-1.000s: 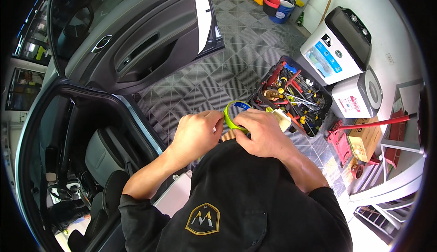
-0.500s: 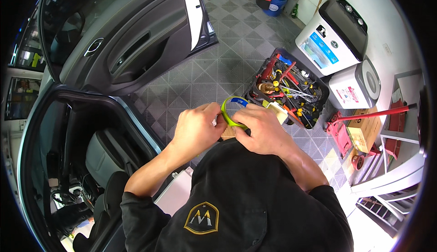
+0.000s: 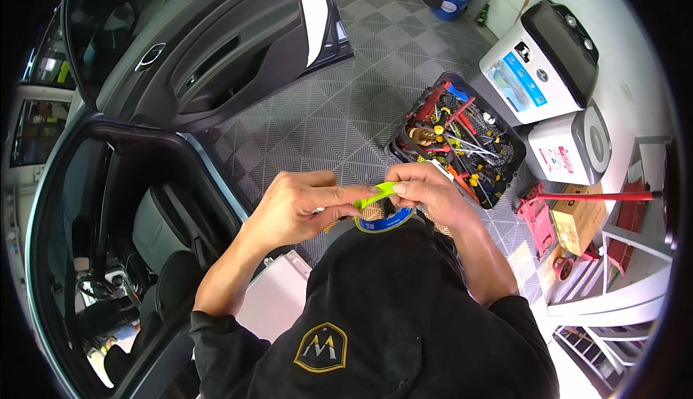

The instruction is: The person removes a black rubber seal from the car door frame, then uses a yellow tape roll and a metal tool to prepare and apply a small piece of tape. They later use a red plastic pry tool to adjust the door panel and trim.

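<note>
A roll of lime-green tape (image 3: 375,198) with a blue inner core is held in front of my chest, its ring tilted so the core faces me. My left hand (image 3: 296,208) pinches its left side, index finger stretched along the green face and thumb at the lower edge. On the opposite side, my right hand (image 3: 430,193) grips the rim, thumb on the green face and fingers curled. Whether a loose tape end is lifted I cannot tell.
A dark crate (image 3: 498,195) of screwdrivers and other tools stands ahead right. Left is an open car door (image 3: 216,60) and a seat (image 3: 162,218). A white box (image 3: 278,294) is by my left arm. A washing machine (image 3: 538,74) and a red jack (image 3: 538,218) stand right.
The tape roll has turned and come lower, its blue core now toward me. My left index finger has stretched out over it, and my right hand has shifted to its right side.
</note>
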Tool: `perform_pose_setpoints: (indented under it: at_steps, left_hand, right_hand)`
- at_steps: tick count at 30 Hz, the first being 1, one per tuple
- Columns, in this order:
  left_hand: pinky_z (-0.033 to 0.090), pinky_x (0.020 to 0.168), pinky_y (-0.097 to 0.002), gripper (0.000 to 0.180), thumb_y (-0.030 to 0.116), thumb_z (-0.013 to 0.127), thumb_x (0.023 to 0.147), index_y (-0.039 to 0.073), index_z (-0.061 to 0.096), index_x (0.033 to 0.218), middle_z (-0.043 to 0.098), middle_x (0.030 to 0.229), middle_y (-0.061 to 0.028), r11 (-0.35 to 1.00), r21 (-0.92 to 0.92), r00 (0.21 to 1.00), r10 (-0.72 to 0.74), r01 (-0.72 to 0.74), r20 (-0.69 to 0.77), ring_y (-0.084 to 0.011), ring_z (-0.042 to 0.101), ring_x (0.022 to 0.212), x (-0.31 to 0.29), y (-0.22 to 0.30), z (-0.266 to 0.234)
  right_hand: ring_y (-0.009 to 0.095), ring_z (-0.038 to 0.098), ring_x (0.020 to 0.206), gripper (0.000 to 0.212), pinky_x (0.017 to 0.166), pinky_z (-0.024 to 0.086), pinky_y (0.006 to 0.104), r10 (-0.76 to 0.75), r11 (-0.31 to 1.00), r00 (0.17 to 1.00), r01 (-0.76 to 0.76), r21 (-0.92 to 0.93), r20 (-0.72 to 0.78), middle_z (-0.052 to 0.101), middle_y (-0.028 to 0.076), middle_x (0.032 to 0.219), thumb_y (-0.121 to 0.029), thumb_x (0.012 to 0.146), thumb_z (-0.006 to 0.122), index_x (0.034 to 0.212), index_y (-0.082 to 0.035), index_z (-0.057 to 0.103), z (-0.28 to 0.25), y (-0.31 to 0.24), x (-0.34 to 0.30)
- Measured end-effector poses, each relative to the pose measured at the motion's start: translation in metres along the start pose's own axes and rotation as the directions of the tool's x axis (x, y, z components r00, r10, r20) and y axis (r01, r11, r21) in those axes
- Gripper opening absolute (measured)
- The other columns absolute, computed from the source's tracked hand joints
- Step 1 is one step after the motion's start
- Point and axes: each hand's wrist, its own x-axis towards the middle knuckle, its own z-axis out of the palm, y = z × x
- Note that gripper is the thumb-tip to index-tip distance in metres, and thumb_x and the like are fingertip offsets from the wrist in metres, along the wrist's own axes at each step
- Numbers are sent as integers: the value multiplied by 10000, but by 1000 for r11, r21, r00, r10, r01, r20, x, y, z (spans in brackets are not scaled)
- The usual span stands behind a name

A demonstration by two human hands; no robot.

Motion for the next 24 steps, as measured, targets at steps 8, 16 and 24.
perform_pose_setpoints:
  at_steps: [8, 16, 24]
  left_hand:
    - [408, 460, -312, 272, 65, 831, 773, 113, 803, 1039, 604, 657, -39, 989, -111, 946, 58, -98, -319, -172, 551, 507, -16, -16, 57]
    - [419, 461, -290, 142, 12, 806, 766, 42, 713, 869, 648, 691, -53, 939, 342, 715, 223, 24, -662, -164, 555, 504, -33, -1, 96]
    - [505, 541, -335, 85, 75, 749, 882, 36, 705, 943, 707, 779, -98, 851, 146, 677, -285, 504, -678, -259, 676, 602, -43, 16, 85]
  right_hand:
    - [51, 421, 589, 293, 561, 357, 214, 166, 887, 962, -242, 393, 218, 578, 31, 746, -229, 934, 572, 929, 53, 650, -15, 36, 11]
    - [84, 394, 559, 360, 558, 348, 270, 159, 777, 915, -348, 525, 371, 498, 10, 687, -281, 981, 555, 1022, 65, 648, -2, 50, 22]
    - [177, 593, 881, 296, 736, 498, 294, -349, 712, 937, 245, -658, -28, 610, 109, 1047, -210, 1014, 626, 1208, 12, 611, 5, 62, 37]
